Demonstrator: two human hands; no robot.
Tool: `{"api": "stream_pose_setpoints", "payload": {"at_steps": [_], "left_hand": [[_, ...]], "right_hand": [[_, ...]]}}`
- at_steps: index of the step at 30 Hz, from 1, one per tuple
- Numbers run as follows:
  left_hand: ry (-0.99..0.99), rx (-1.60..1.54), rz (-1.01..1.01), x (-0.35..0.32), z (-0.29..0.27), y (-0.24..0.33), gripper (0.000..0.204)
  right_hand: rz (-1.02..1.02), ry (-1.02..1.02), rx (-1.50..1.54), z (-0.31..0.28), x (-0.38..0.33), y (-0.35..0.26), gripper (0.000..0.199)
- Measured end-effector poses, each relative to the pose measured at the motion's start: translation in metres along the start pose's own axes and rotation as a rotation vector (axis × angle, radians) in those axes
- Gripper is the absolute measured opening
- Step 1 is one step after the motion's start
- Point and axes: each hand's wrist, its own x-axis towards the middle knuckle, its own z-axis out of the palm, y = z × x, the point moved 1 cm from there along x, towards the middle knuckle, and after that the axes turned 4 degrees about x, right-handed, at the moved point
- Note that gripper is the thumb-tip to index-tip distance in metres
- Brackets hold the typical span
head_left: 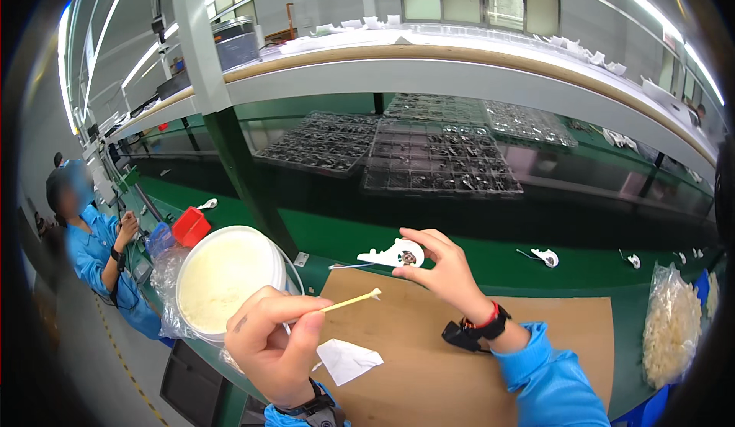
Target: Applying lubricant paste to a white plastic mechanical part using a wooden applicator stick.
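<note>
Between the thumb and fingers of my left hand (277, 341) is a thin yellow stick (352, 302), with a small pale blob on its tip. My right hand (446, 270) pinches a white plastic housing (389, 255) by its round end. A small metallic part shows inside that end, and a thin wire runs out to the left. The stick's tip is a little below the housing, apart from it. Beside my left hand stands a white bucket (184, 304) filled with a pale yellow, paste-like substance. A crumpled white paper (348, 360) lies on the brown cardboard (536, 350) beneath my hands.
More white housings (545, 257) lie along the green bench to the right. A bag of pale parts (671, 327) stands at the far right. Behind are clear compartment trays (440, 159) under a shelf (429, 71). A red bin (191, 227) and a co-worker (99, 235) are at left.
</note>
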Motion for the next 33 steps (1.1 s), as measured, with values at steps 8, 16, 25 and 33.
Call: {"api": "stream_pose_setpoints", "payload": {"at_steps": [8,16,25,33], "left_hand": [[-0.044,-0.054,0.268,-0.022,0.046,-0.002,0.019],[-0.138,0.021,0.181,-0.027,0.064,0.009,0.010],[-0.156,0.079,0.259,-0.030,0.067,0.009,0.012],[-0.169,0.068,0.291,-0.031,0.067,0.009,0.014]], "right_hand": [[-0.266,0.268,-0.088,-0.032,-0.036,-0.083,0.069],[-0.376,0.327,-0.165,-0.045,-0.046,-0.093,0.066],[-0.468,0.281,-0.274,-0.046,-0.048,-0.093,0.075],[-0.475,0.290,-0.297,-0.048,-0.051,-0.095,0.078]]}}
